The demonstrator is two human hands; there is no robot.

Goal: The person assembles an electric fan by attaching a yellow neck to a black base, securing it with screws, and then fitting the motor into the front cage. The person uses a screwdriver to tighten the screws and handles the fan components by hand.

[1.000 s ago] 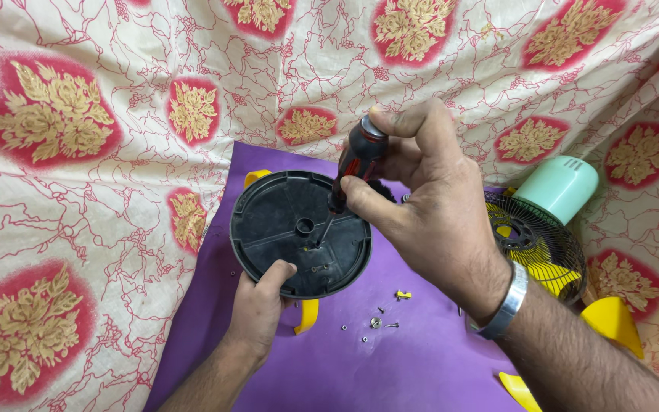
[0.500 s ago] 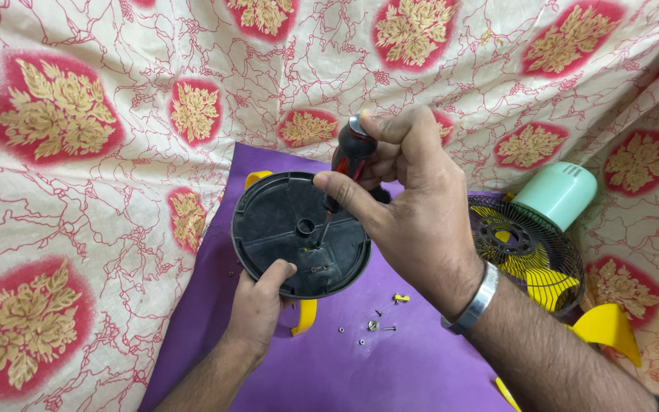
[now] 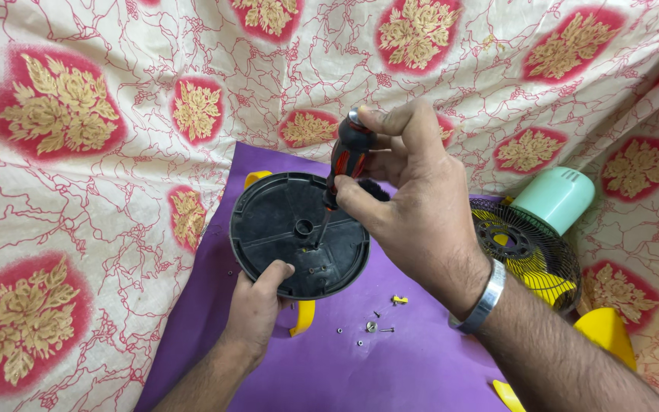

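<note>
Screwdriver (image 3: 347, 156), red/black handle, upright in right hand (image 3: 413, 206); fingers wrapped on handle, tip seated near ctr of round black base plate (image 3: 280, 229). Left hand (image 3: 257, 305) fingers pinch plate's near rim, plate tilted over purple mat (image 3: 413, 358). Step in hand: driving a screw. Next move likely needs steady axial pressure, plate held firm. Loose screws (image 3: 371, 326) lie near-right.

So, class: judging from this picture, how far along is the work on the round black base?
Done: several loose screws lie on the purple mat. In hand: the left hand grips the black base while the right hand holds a screwdriver, tip in its centre. Left: the fan cage lies apart.
</note>
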